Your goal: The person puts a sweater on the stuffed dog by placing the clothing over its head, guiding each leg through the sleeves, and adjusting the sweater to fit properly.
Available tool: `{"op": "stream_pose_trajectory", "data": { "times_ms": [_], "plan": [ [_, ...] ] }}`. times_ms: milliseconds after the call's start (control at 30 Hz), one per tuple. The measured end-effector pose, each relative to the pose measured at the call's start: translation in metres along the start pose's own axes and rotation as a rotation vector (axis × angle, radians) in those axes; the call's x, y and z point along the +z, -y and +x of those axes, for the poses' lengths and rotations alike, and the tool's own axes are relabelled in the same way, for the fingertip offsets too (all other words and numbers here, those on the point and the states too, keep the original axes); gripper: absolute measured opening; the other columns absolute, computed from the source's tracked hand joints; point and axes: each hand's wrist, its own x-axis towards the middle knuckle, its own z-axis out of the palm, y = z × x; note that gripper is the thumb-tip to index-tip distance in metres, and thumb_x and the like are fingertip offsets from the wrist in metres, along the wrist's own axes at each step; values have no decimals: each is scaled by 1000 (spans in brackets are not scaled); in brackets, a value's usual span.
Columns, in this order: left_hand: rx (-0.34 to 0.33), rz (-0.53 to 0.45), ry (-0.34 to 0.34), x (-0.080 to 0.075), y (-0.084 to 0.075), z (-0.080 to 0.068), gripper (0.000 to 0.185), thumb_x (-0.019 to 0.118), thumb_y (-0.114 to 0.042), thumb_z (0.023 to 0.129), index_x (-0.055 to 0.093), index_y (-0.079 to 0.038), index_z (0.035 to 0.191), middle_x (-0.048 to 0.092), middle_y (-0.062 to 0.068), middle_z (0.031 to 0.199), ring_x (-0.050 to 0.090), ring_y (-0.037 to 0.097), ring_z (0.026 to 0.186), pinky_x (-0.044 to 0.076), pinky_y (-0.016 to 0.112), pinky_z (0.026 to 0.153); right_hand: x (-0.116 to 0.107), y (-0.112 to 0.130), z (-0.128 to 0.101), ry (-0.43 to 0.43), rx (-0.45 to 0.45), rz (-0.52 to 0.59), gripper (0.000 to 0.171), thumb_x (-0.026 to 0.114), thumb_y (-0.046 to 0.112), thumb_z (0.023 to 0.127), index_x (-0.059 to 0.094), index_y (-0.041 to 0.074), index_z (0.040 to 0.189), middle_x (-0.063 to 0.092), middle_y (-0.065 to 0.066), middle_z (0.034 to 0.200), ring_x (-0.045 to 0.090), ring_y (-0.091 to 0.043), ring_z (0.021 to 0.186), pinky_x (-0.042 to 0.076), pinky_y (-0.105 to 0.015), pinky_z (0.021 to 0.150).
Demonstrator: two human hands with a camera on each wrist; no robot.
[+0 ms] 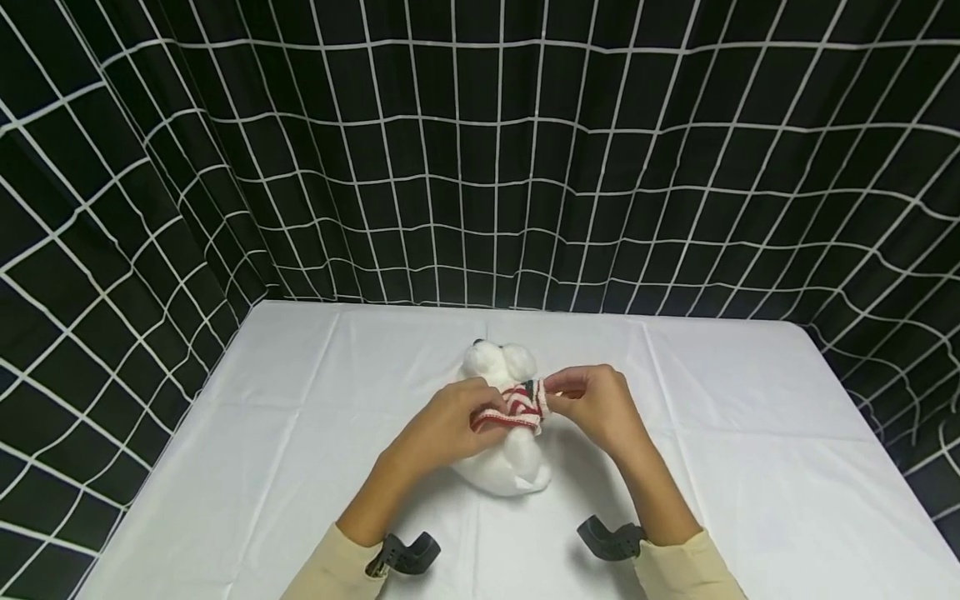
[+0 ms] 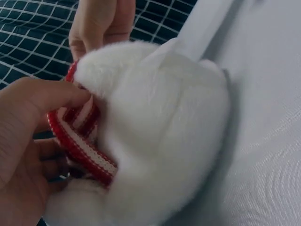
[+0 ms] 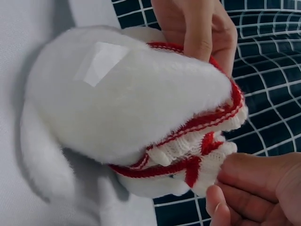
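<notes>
**Both hands on the toy's sweater**

A white plush toy (image 1: pixel 504 417) lies mid-table (image 1: pixel 750 467). The left hand (image 1: pixel 442 429) and right hand (image 1: pixel 596 404) each pinch its red-and-white knitted sweater (image 1: pixel 521 406) — fingers (image 3: pixel 197 33) curled tight round the hem on either side.

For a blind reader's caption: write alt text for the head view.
Two hands work a red-and-white knitted sweater on a white plush toy lying on a white table. The left hand grips the sweater's hem; the right hand pinches its other side. A black curtain with a white grid hangs behind.
</notes>
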Motion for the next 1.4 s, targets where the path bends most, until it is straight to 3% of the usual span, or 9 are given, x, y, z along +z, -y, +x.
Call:
{"op": "stream_pose_trajectory", "data": {
  "times_ms": [200, 467, 700, 833, 967, 1033, 1167, 1300, 1400],
  "plan": [
    [16, 11, 37, 1, -2, 2, 9, 71, -17, 92, 72, -16, 101, 59, -7, 88, 51, 9, 81, 44, 27, 75, 2, -4, 1, 60, -60, -21, 21, 78, 0, 78, 79, 3, 99, 70, 0, 74, 59, -14, 71, 46, -28, 64],
    [-14, 37, 94, 3, -8, 3, 12, 71, -12, 89, 70, -15, 102, 58, -4, 90, 52, 11, 85, 45, 29, 76, 7, -5, -1, 164, -143, -41, 23, 78, 0, 80, 75, -2, 102, 67, -2, 75, 56, -15, 67, 44, -26, 61],
    [-20, 116, 102, 5, -14, 2, 9, 68, -17, 91, 68, -16, 100, 59, -5, 93, 55, 14, 89, 48, 32, 79, 14, -3, -3, 148, -133, -84, 19, 77, -1, 77, 73, -1, 96, 68, -5, 77, 59, -15, 65, 46, -25, 55],
    [-25, 38, 114, -1, -10, 2, 8, 69, -17, 94, 70, -16, 102, 56, -6, 89, 52, 11, 84, 45, 28, 74, 16, -1, -3, 97, -76, -101, 18, 76, 1, 74, 69, 2, 90, 65, -2, 72, 55, -12, 63, 45, -26, 57],
    [-29, -96, 58, -12, -2, 2, 7, 69, -25, 97, 71, -20, 101, 58, -10, 89, 56, 10, 85, 48, 29, 78, 14, 1, -4, 94, -4, -92, 17, 75, 6, 74, 63, 7, 87, 49, 1, 64, 44, -15, 61, 38, -30, 56],
    [-82, -165, -5, -17, 3, 1, 14, 65, -31, 100, 71, -19, 104, 63, -9, 98, 61, 12, 94, 51, 32, 84, 12, 1, -4, 109, 18, -85, 19, 74, 8, 75, 60, 8, 89, 47, 0, 66, 44, -17, 63, 38, -32, 57],
    [-312, -266, -108, -18, 19, -1, 27, 51, -29, 106, 73, -14, 111, 70, 0, 115, 64, 17, 106, 53, 38, 89, 8, 0, -3, 147, 48, -65, 23, 74, 8, 78, 59, 7, 96, 52, -3, 74, 48, -19, 69, 40, -33, 62],
    [-467, -363, -64, -13, 31, -3, 29, 51, -24, 105, 74, -8, 112, 73, 8, 101, 65, 17, 80, 52, 32, 69, 7, 0, -4, 167, 31, -35, 26, 75, 2, 80, 61, 5, 102, 55, -2, 69, 48, -15, 64, 41, -31, 61],
    [-495, -421, -38, -10, 33, -2, 28, 57, -27, 103, 73, -7, 115, 71, 6, 84, 60, 13, 61, 49, 28, 56, 10, 1, -4, 149, 7, -33, 29, 77, -2, 80, 64, 5, 105, 51, -1, 62, 45, -13, 59, 40, -30, 58]
  ]
}}
